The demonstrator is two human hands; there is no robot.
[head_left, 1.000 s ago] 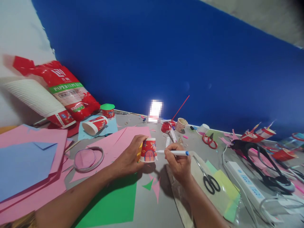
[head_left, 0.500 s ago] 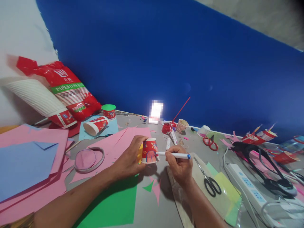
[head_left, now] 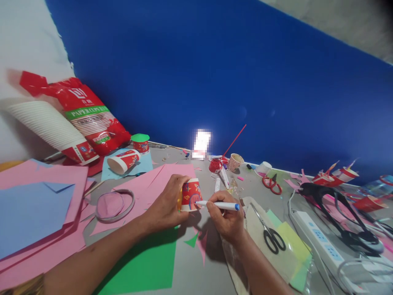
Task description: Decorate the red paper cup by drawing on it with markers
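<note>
My left hand (head_left: 172, 198) is closed around a red patterned paper cup (head_left: 188, 191), held upside down above the table. A blue and pink arch-like drawing marks the cup's side, low near its rim. Between the fingers of my right hand (head_left: 226, 217) is a white marker with a blue end (head_left: 225, 205). Its tip meets the cup at the drawing, or lies very close to it. Beneath my left forearm lies a green paper sheet (head_left: 147, 262). Small pink and green scraps (head_left: 192, 241) are on the table just below the cup.
Black-handled scissors (head_left: 274, 239) rest on a cloth bag to the right, near a white power strip (head_left: 321, 235). Pink paper (head_left: 153, 180) covers the left side. A stack of paper cups (head_left: 46, 125) leans by a red cup bag (head_left: 92, 114). Red-handled scissors (head_left: 272, 185) lie farther back.
My right hand has moved left, bringing the marker tip from the cup's right edge onto the drawing. The cup has shifted slightly left and turned a little in my left hand.
</note>
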